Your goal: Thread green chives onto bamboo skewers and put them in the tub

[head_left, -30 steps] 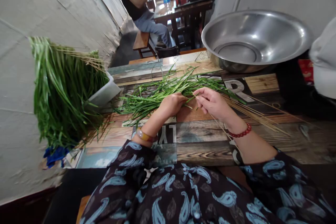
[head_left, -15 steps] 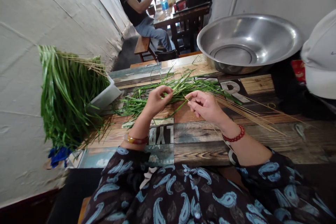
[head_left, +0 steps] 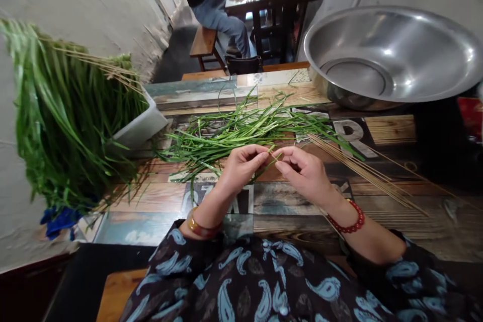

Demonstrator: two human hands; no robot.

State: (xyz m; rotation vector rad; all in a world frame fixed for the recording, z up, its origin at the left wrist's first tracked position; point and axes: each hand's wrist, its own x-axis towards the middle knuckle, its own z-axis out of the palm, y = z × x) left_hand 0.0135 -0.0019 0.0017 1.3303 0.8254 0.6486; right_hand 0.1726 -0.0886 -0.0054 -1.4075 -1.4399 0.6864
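My left hand [head_left: 245, 163] pinches the end of a green chive stalk [head_left: 271, 148] between thumb and fingertips. My right hand [head_left: 307, 171], closed too, meets it there; a thin bamboo skewer [head_left: 330, 221] runs back under its palm and wrist, and its tip is at the stalk. Just beyond both hands, loose chives [head_left: 226, 133] lie in a spread pile on the wood-patterned table [head_left: 287, 196]. To the right of the pile rest several bare bamboo skewers [head_left: 362, 173]. Skewered chives [head_left: 75, 105] hang in a thick bunch over a white container [head_left: 141, 123] at left.
A large steel basin [head_left: 392, 55] stands at the table's back right. Blue material [head_left: 62, 221] shows under the hanging chives by the wall. Farther off, a person [head_left: 219, 10] sits on a wooden bench [head_left: 204, 48] beside another table [head_left: 279, 0].
My left hand has come down and right from the pile, bringing a chive stalk to the skewer in my right hand. The hands now meet. The view has tilted downward and closer.
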